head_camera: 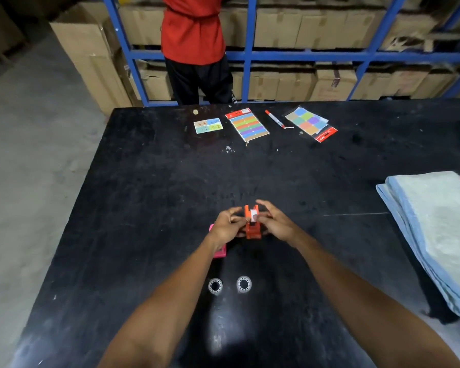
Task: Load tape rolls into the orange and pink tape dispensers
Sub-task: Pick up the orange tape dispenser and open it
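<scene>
The orange tape dispenser is held just above the black table between both hands. My left hand grips its left side and my right hand its right side. A small white piece shows in the dispenser's top slot. The pink tape dispenser lies on the table under my left wrist, mostly hidden by the forearm. Two clear tape rolls lie flat nearer to me, one on the left and one on the right, between my forearms.
At the far edge lie a small coloured card, two packs of coloured labels and a red marker. Folded blue towels fill the right side. A person in a red shirt stands by blue shelving with cartons.
</scene>
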Demonstrator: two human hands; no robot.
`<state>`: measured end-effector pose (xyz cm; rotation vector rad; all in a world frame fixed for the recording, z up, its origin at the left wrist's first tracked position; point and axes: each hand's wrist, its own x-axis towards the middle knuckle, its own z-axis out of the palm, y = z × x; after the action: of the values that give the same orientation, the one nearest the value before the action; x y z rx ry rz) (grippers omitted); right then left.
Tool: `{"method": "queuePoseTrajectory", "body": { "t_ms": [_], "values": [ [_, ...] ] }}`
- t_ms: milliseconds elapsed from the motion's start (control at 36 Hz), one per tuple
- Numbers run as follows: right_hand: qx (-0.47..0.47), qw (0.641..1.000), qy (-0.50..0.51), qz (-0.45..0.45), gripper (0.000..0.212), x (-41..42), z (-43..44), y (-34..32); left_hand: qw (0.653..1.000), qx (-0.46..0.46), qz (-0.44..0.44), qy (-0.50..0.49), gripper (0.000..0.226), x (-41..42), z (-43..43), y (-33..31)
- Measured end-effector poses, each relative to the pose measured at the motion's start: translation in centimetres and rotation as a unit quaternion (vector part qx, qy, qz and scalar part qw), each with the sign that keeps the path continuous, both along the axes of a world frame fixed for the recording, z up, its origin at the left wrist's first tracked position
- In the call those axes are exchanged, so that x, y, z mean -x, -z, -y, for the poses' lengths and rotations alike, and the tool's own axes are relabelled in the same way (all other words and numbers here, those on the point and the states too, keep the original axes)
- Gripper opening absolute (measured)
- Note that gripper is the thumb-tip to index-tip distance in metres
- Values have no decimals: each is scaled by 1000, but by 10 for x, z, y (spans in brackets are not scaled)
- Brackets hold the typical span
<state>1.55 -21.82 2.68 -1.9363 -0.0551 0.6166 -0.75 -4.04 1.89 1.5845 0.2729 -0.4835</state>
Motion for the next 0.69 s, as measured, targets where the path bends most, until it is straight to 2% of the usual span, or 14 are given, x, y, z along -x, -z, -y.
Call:
{"method": "queuePoseTrajectory", "body": {
  "t_ms": [56,306,444,528,583,694],
  "values": [
    [4,1000,20,-14,46,4,0,-3,1000,16,-2,6,40,4,1,-3],
    [65,995,55,55,32,22,-11,7,999,47,-14,-1,45,12,7,-6],
    [67,990,91,78,30,23,-15,14,998,51,-24,-11,41,8,11,-6],
    [65,981,160,87,31,18,-9,21,997,54,-40,-36,39,3,8,-4],
    [68,976,198,67,35,14,6,24,997,26,-51,-48,40,0,1,0],
    [91,982,164,30,39,10,31,29,991,-103,-76,-39,44,-3,-2,11]
  ]
}}
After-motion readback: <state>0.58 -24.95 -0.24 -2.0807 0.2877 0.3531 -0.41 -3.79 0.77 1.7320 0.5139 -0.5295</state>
